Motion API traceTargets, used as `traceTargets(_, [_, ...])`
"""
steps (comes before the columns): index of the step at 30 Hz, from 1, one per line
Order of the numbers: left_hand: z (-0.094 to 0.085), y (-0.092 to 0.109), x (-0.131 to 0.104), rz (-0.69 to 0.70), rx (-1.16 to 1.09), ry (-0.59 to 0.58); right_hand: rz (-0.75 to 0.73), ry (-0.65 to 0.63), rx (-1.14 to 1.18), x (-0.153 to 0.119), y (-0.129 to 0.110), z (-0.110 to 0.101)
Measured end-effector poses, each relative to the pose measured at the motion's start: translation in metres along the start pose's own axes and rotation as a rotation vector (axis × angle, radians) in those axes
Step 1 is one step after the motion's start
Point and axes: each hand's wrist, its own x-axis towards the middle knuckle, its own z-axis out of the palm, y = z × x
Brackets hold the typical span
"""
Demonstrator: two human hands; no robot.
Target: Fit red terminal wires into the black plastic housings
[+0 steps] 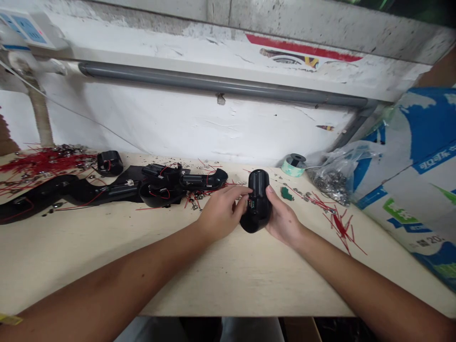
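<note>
A black plastic housing point(258, 213) with a rounded base stands tilted above the table, held from its right side by my right hand point(285, 218). Inside its opening a small green circuit board point(253, 204) shows. My left hand point(223, 209) reaches in from the left, thumb and fingers drawn together at the opening; whatever they pinch is too small or hidden to make out. Farther left lie several similar black housings point(117, 191) with red wires. A loose green piece point(286, 193) rests just right of my right hand.
Red wires with metal clips point(46, 161) are heaped at the back left, and more red wires point(344, 228) lie at right. A tape roll with a black spool point(294, 164), a plastic bag of metal parts point(333, 178) and a blue-white box point(420, 190) line the right. Behind runs a grey pipe point(213, 84).
</note>
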Motion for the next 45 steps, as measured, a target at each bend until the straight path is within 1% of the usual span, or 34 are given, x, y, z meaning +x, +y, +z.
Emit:
traceTargets(12, [0.0034, -0.0002, -0.0012, 0.015, -0.072, 0.038, -0.025, -0.002, -0.018, 0.0014, 0.0012, 0.0022])
traceTargets(16, [0.0047, -0.0013, -0.0016, -0.008, -0.162, 0.001, -0.032, 0.002, -0.034, 0.0017, 0.0023, 0.0009])
traceTargets(19, [0.0047, -0.0025, -0.0016, -0.024, -0.171, -0.034, -0.031, 0.018, -0.034, 0.0026, 0.0028, -0.0004])
traceTargets(23, [0.0049, -0.0035, -0.0018, -0.051, -0.215, -0.047, -0.014, 0.023, -0.011, 0.0035, 0.0026, -0.0005])
traceTargets(34, [0.0067, -0.0063, -0.0029, -0.133, -0.348, -0.079, -0.024, 0.002, -0.010, 0.0018, 0.0006, 0.0033])
traceTargets(37, [0.0051, -0.0054, -0.0016, -0.125, -0.298, -0.082, -0.029, 0.011, -0.012, 0.0022, 0.0013, 0.0030])
traceTargets(41, [0.0023, -0.0031, 0.0003, -0.035, -0.149, -0.079, -0.046, 0.029, -0.020, 0.0029, 0.0019, 0.0022])
traceTargets(45, [0.0024, -0.0034, 0.0004, -0.008, -0.119, -0.052, -0.051, 0.053, -0.021, 0.0033, 0.0024, 0.0037])
